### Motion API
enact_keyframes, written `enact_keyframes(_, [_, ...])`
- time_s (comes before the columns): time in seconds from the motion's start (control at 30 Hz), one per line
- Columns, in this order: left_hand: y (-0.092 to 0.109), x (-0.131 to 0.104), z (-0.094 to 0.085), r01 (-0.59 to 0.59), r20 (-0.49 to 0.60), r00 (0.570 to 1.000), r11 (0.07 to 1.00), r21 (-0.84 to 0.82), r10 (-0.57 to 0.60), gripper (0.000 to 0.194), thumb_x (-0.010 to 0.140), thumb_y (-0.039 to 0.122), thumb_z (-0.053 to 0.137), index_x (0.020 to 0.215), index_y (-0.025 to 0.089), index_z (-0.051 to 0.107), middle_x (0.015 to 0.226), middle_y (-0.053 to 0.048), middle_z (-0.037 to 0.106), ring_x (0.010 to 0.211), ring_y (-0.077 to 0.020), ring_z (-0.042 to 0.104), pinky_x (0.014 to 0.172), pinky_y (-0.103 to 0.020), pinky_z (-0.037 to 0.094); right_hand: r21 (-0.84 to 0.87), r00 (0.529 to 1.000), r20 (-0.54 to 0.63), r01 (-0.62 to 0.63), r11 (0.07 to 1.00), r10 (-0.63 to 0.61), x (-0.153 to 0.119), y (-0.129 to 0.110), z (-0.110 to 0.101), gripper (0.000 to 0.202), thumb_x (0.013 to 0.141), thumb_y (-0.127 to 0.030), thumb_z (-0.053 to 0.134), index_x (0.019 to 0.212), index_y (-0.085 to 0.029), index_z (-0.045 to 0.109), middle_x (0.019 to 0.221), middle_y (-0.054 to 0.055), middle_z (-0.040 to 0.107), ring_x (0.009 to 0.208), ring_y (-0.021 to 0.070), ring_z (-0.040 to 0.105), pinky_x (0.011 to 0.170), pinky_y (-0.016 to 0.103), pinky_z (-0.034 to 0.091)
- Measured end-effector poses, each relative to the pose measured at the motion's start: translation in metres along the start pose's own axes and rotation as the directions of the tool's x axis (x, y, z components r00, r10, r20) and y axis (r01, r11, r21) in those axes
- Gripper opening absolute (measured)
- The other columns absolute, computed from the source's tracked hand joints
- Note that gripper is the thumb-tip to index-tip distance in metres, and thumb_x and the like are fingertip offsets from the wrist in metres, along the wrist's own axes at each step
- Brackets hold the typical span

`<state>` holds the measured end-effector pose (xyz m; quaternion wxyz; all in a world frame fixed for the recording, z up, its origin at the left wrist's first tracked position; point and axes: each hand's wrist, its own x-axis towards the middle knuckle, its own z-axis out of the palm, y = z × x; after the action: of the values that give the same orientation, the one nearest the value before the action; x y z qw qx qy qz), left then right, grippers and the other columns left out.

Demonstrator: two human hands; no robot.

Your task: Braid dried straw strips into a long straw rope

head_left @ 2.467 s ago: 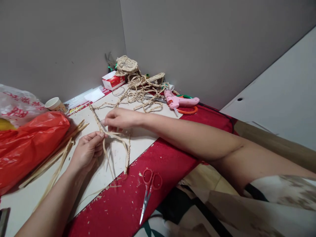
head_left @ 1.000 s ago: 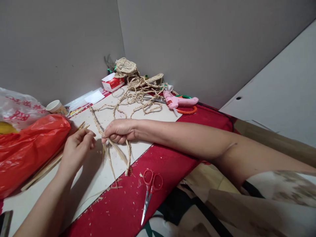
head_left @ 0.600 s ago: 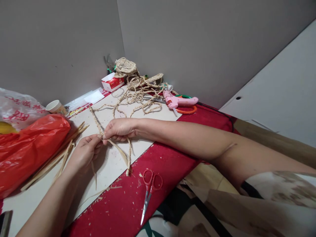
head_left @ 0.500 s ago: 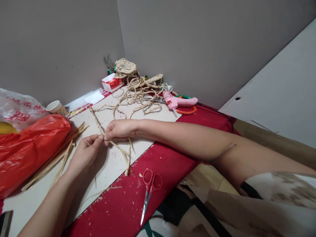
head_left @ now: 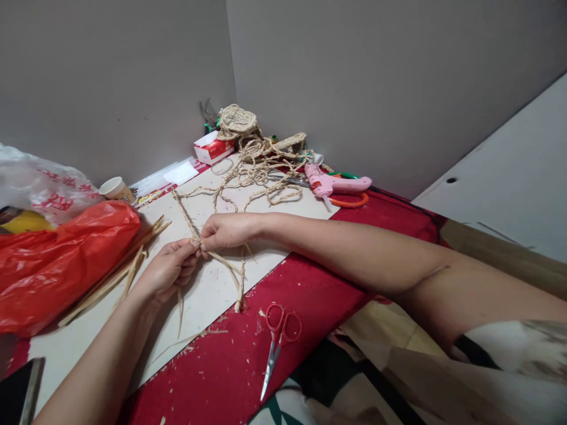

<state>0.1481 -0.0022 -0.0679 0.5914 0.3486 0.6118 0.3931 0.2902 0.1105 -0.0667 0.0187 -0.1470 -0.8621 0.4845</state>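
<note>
Both hands meet over the pale board [head_left: 266, 260], pinching one braided straw cord [head_left: 186, 213]. My left hand [head_left: 175, 265] is closed on the cord's working end, thumb against forefinger, with a loose strand hanging below it. My right hand [head_left: 228, 230] grips it from the other side, its fingertips touching the left ones. From the right fingers, unbraided strands run down to the right, beside a finished length of braid [head_left: 242, 277]. The cord's far part stretches away to the tangled braid pile [head_left: 254, 168]. The exact crossing of strands is hidden by the fingers.
Red-handled scissors [head_left: 277, 342] lie on the red cloth [head_left: 212, 378] in front. A pink glue gun [head_left: 334, 183] rests at the back right. Loose straw strips [head_left: 106, 283], a red plastic bag [head_left: 75, 260], a paper cup [head_left: 116, 189] and a phone [head_left: 20, 389] are leftward.
The whole view has shifted slightly, so things appear further right. My left fingers have curled in more around the cord, and a strand now hangs under that hand.
</note>
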Motion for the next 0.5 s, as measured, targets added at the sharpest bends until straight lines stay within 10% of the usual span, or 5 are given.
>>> enact_keyframes(0.3, [-0.007,0.004,0.014,-0.085,-0.091,0.992,0.996,-0.029,0.082,0.025,0.079,0.027,0.050,0.058,0.018,0.039,0.043,0.011,0.021,0.032,-0.0018,0.013,0.033,-0.016,0.008,-0.261,0.990,-0.144,-0.049,0.964,0.011,-0.011,-0.010,-0.038,0.024,0.083,-0.020,0.050,0.094,-0.010,0.068,0.074,0.004,0.063,0.062,0.0094,0.049,0.060,0.021,0.037])
enact_keyframes(0.4, [-0.013,0.006,0.016,-0.108,-0.109,0.988,0.994,0.002,0.108,0.027,0.083,0.024,0.047,0.058,0.018,0.039,0.044,0.010,0.023,0.032,-0.0018,0.014,0.032,-0.016,0.010,-0.327,0.940,-0.320,0.007,0.945,-0.118,-0.004,-0.032,-0.032,0.028,0.082,-0.014,0.049,0.104,-0.009,0.066,0.095,0.010,0.067,0.079,0.0126,0.056,0.072,0.023,0.041])
enact_keyframes(0.5, [-0.018,0.007,0.017,-0.137,-0.135,0.980,0.988,0.071,0.145,0.024,0.089,0.030,0.045,0.073,0.014,0.052,0.054,0.006,0.042,0.038,-0.0035,0.034,0.036,-0.016,0.029,-0.359,0.940,-0.189,0.204,0.911,-0.285,0.019,-0.059,-0.006,0.029,0.081,-0.011,0.047,0.103,-0.011,0.066,0.103,0.010,0.067,0.090,0.0140,0.058,0.081,0.024,0.041])
